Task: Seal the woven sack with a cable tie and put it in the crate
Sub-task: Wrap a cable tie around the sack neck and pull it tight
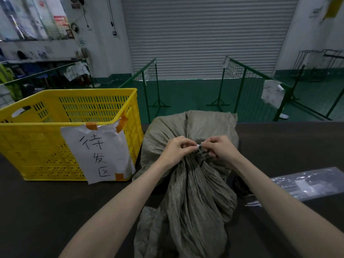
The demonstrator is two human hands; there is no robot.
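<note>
yellow slatted crate (55,116) sits on the table (46,211) just left of the woven sack (189,183), near but whether touching i can't tell. white paper sign (96,151) taped to the crate's near wall with orange tape, on the side facing the sack. crate interior looks empty from here.

left hand (176,151) is on the left side of the sack's gathered neck, fingers curled shut, pinching what looks like the head end of the cable tie (198,147). the tie's small white head shows right at the top of the neck, between the two hands, with thin strap lines running down across the bunched fabric.

right hand (219,148) is on the right of the neck, fingers closed in a pinch on the strap end beside the head.

sack lies on the table, mouth end gathered toward the person, bulk away.

clear plastic bag (307,185) well right of the sack, likely spare ties; can't confirm.

step, as i read it: sealing, mid-cinch. tail looks threaded or about to be; can't tell if the loop is tight yet.

next move calls for: hold head steady with left, pull tail with right until the neck is cinched hard. then lift the sack left, over the crate rim, and drop it in.
</note>
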